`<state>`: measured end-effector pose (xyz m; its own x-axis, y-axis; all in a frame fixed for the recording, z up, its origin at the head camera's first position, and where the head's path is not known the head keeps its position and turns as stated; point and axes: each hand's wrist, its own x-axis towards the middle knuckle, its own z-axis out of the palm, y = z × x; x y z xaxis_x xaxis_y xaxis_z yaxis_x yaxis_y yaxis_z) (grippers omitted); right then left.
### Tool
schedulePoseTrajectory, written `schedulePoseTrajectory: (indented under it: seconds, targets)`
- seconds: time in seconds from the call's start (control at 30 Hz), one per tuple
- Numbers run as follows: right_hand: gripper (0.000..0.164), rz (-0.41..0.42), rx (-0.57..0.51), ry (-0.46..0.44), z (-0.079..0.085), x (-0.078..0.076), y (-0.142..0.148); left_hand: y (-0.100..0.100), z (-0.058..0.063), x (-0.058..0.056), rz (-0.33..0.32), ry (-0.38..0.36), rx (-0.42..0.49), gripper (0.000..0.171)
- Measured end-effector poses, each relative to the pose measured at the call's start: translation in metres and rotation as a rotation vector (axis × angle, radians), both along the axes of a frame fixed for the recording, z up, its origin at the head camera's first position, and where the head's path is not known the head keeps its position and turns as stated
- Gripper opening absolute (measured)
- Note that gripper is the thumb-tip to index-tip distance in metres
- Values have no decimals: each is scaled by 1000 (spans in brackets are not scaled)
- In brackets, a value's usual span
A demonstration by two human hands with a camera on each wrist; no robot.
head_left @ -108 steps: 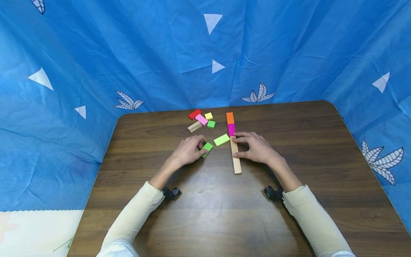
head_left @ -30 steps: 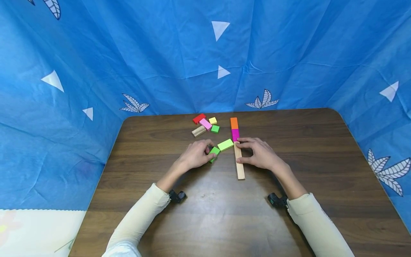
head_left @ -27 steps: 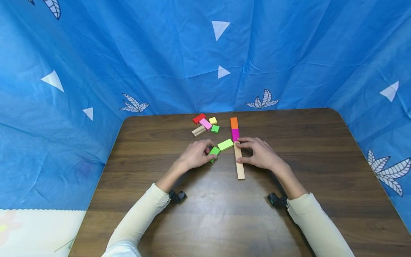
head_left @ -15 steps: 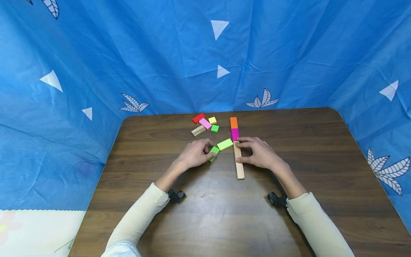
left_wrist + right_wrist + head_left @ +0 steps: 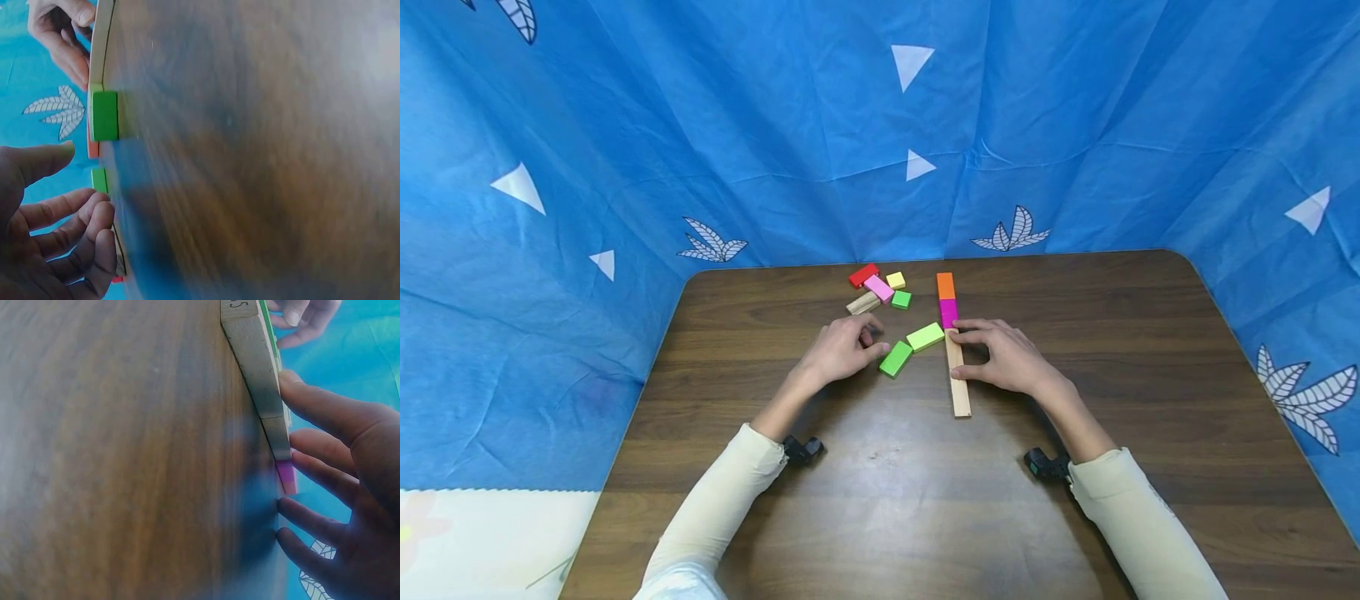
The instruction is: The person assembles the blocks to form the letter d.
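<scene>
My left hand (image 5: 842, 350) is beside a green block (image 5: 896, 359), its fingers loosely bent with nothing between them. In the left wrist view a gap separates the left thumb (image 5: 53, 161) from the green block (image 5: 104, 116). A lime block (image 5: 925, 337) slants from that block's far end toward a straight row. The row has bare wood blocks (image 5: 959, 397) in front, then a magenta block (image 5: 949, 312) and an orange block (image 5: 945, 286). My right hand (image 5: 1003, 357) rests its fingertips along the right side of the wood blocks, its fingers nearly straight in the right wrist view.
Behind the left hand lie a red block (image 5: 863, 275), a pink block (image 5: 879, 288), a ridged wood piece (image 5: 863, 303), a small yellow block (image 5: 896, 280) and a small green block (image 5: 901, 300). A blue curtain (image 5: 820, 125) borders the brown table (image 5: 880, 517) at the back and sides.
The left hand brought the green block right up against the lime block, then let go and drew back to the left. The right hand has stayed along the wood blocks.
</scene>
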<state>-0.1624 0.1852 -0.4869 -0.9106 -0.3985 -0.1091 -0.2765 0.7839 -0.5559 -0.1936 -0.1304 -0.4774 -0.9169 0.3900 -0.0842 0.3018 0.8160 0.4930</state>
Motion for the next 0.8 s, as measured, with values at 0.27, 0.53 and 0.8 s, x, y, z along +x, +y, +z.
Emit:
schedulePoseTrajectory:
  seconds: [0.27,0.53,0.8]
  targets:
    - [72,3,0,-4,0,0,0,-13,0,-9,50,35,45,32]
    - [72,5,4,2,5,-3,-2,-19,3,-29,102,105,64,23]
    - [74,2,16,-9,1,0,-2,-19,-6,-56,158,135,34,36]
